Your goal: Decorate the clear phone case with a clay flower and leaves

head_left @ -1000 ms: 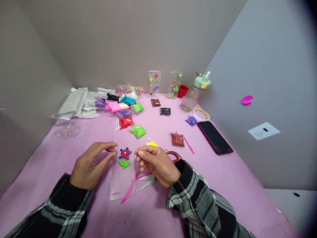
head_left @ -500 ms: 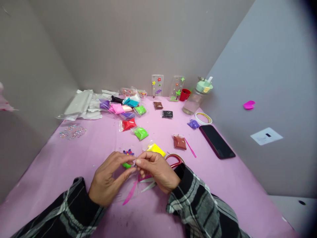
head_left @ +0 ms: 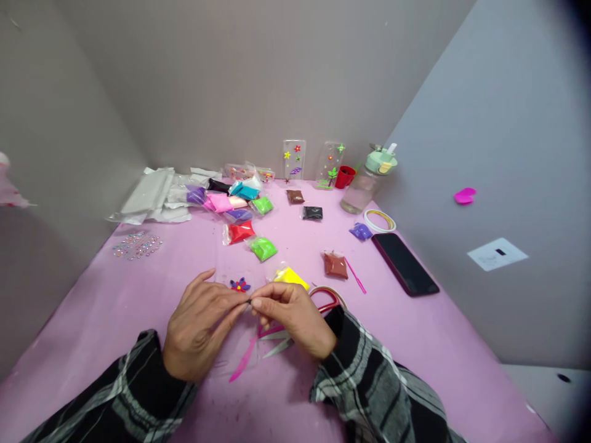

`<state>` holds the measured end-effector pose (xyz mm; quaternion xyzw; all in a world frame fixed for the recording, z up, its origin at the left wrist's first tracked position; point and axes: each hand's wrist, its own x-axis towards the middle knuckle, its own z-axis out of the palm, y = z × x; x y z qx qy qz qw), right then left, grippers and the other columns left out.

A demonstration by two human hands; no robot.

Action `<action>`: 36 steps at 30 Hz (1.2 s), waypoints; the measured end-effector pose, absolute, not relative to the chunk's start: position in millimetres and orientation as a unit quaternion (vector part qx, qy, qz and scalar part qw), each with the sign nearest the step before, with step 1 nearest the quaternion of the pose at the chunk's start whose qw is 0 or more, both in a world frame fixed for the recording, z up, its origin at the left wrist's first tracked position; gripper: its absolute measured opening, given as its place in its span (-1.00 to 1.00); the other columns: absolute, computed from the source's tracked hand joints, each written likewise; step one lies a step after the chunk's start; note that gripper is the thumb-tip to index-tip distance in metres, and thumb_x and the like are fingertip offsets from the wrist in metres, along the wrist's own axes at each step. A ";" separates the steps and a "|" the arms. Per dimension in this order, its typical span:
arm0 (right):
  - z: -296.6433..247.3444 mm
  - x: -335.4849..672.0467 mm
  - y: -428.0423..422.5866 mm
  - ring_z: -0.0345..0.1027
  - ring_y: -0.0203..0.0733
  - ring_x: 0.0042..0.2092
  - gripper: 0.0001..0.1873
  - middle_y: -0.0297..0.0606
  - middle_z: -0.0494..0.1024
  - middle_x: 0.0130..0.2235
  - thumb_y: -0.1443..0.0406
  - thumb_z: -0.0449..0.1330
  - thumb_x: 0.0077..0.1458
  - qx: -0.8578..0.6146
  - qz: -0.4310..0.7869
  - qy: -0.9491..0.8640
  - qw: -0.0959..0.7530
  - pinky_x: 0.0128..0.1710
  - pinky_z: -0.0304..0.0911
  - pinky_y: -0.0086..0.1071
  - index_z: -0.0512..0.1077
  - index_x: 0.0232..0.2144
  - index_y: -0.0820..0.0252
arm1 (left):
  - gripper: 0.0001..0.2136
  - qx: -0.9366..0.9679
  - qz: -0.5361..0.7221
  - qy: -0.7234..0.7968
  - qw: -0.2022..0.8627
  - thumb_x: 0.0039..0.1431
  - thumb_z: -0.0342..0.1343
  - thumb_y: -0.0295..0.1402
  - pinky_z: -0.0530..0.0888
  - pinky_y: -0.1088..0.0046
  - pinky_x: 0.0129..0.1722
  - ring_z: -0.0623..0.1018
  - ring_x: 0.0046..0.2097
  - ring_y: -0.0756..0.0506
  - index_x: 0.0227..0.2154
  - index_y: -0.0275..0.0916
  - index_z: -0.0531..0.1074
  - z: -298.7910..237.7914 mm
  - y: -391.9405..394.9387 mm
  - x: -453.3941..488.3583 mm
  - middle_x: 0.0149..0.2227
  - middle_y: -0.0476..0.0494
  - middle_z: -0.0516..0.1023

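My left hand (head_left: pixel 196 326) and my right hand (head_left: pixel 293 314) meet fingertip to fingertip low in the middle of the view. Between them is a tiny dark piece (head_left: pixel 250 301), perhaps clay, pinched by the thumb and forefinger of each. Just beyond the fingers lies a small flower (head_left: pixel 240 285) with purple petals and some red and yellow. Under my right hand are red-handled scissors (head_left: pixel 330 303), their blades pointing down-left and partly hidden. A pink plastic knife (head_left: pixel 243 362) lies on the table below my fingertips. A yellow clay packet (head_left: pixel 293 278) sits behind my right hand.
Clay packets, among them green (head_left: pixel 263 248), red (head_left: pixel 241 231) and brown (head_left: pixel 335 266), lie across the pink table. A phone (head_left: pixel 405 264), a tape roll (head_left: pixel 379 220) and a water bottle (head_left: pixel 362 187) stand right. Gem stickers (head_left: pixel 137 245) lie left. Two decorated clear cases (head_left: pixel 294 159) lean on the wall.
My left thumb and forefinger have closed onto the dark piece, and its other fingers have lifted. The green clay seen behind my left fingers is now hidden. My right hand has barely moved.
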<state>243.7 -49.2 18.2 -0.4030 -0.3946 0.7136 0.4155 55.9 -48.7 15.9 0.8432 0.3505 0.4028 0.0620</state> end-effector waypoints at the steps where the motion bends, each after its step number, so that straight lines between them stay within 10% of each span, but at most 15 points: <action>1: 18.1 243.3 -49.4 0.26 -0.45 -0.55 -0.63 -0.43 0.46 -0.55 0.09 0.43 -0.14 -0.403 0.714 -0.392 0.417 -0.49 0.20 -0.50 0.53 -0.44 0.30 | -0.82 0.845 0.398 0.352 0.058 0.27 0.09 -0.51 0.31 0.00 0.12 0.57 -0.26 -0.08 -0.13 -0.16 0.46 16.2 -48.8 55.3 -0.31 -0.05 0.63; 36: 22.5 243.2 -50.4 0.26 -0.45 -0.58 -0.78 -0.41 0.46 -0.52 0.21 0.34 -0.08 -0.383 0.751 -0.355 0.404 -0.51 0.24 -0.50 0.45 -0.50 0.27 | -0.83 0.819 0.424 0.377 0.083 0.18 0.12 -0.53 0.24 -0.10 0.21 0.57 -0.30 -0.08 -0.22 -0.12 0.42 17.7 -49.2 57.6 -0.35 0.00 0.59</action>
